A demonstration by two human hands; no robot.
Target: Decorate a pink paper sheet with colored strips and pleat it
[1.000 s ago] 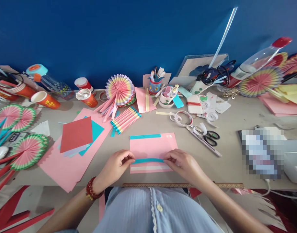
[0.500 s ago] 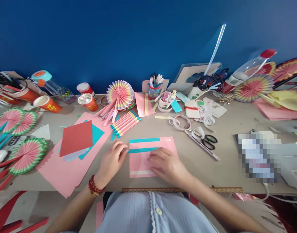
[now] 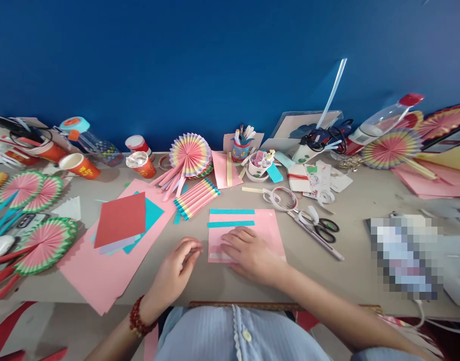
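A pink paper sheet (image 3: 269, 225) lies on the table before me. Across its upper part run two blue paper strips, the far strip (image 3: 232, 211) along the top edge and the near strip (image 3: 230, 224) a little below, poking slightly past the left edge. A whitish strip (image 3: 216, 255) shows along the bottom, partly covered by my hand. My right hand (image 3: 248, 253) rests flat on the sheet, fingers stretched out. Left of the sheet, my left hand (image 3: 179, 265) hovers with loosely bent fingers, thumb apart from them and nothing visible between.
Scissors (image 3: 325, 230) and a tape roll (image 3: 285, 199) lie right of the sheet. Folded striped paper (image 3: 197, 198) and a paper fan (image 3: 190, 155) are behind it. A red square (image 3: 120, 218) tops larger pink paper on the left. Paper cups (image 3: 79, 165) stand at the back.
My left hand has drawn back from the near blue strip toward me. The pink sheet has shifted right and turned slightly. My right hand has flattened lower on it, uncovering the near strip's right end.
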